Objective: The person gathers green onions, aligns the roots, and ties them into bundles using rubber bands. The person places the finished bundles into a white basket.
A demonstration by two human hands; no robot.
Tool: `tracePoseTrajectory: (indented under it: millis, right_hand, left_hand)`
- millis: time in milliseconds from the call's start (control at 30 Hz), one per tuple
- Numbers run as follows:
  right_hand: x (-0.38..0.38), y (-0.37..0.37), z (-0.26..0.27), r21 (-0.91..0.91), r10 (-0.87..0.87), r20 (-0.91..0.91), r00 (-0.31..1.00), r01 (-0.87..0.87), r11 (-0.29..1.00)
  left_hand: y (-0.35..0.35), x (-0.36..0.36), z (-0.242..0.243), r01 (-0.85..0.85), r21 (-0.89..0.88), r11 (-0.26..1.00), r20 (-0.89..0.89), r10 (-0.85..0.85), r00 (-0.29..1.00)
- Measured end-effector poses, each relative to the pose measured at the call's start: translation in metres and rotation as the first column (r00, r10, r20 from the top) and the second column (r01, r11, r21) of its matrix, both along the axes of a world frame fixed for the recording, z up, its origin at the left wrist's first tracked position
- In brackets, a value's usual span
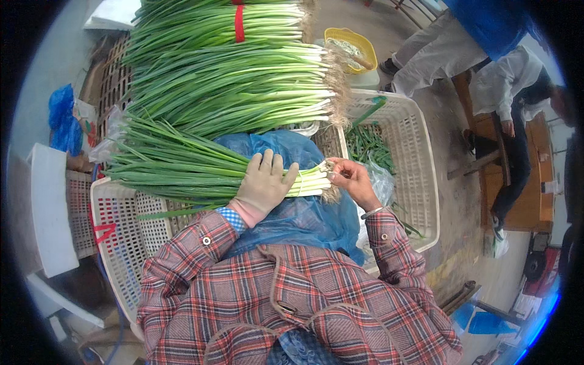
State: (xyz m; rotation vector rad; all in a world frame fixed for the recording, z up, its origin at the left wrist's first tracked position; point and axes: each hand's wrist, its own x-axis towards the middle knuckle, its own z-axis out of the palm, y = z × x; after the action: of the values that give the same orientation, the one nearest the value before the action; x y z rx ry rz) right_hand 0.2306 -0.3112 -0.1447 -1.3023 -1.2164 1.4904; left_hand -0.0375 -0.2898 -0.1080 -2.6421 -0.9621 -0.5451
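A loose bunch of scallions (182,175) lies crosswise before me, green leaves to the left and white stems to the right. My left hand (267,182), in a pale glove, rests over the stems and holds the bunch, thumb apart from the fingers. A thin pale band (300,182) appears to cross the stems just right of the thumb. My bare right hand (353,179) pinches at the root end (329,194); its fingertips partly hide what they grip. Blue plastic sheeting (292,223) lies beneath the bunch, over my lap.
Farther out, a large pile of scallions (228,86) bears a red tie (239,23). White plastic crates stand right (413,137) and left (121,246); the right one holds green leaf scraps (372,146). Beyond are a yellow basket (351,39) and two other people (438,50) (515,91).
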Motion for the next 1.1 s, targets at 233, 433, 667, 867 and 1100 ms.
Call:
tracePoseTrajectory:
  millis: [233, 433, 667, 867, 1100]
  right_hand:
    - [-0.005, 0.006, 0.011, 0.014, 0.042, 0.085, 0.995, -0.043, 0.999]
    - [-0.038, -0.003, -0.006, 0.351, -0.104, 0.541, 0.834, -0.111, 0.930]
    - [-0.044, -0.008, -0.044, 0.342, -0.295, 0.474, 0.830, 0.135, 0.930]
    - [-0.023, 0.005, -0.033, 0.171, -0.244, 0.130, 0.961, 0.221, 0.960]
    - [0.009, 0.032, -0.005, 0.271, -0.229, 0.083, 0.970, 0.199, 0.942]
  left_hand:
    - [-0.006, -0.003, 0.002, -0.059, -0.253, 0.966, -0.089, 0.038, 0.995]
    - [-0.005, 0.002, -0.003, -0.060, -0.099, 0.993, -0.070, 0.054, 0.996]
    - [0.009, 0.027, 0.014, -0.198, -0.419, 0.886, -0.303, 0.069, 0.950]
    - [0.014, 0.016, 0.001, -0.088, -0.462, 0.882, -0.167, 0.010, 0.986]
    - [0.043, -0.053, 0.140, 0.042, -0.496, 0.868, 0.231, 0.085, 0.969]
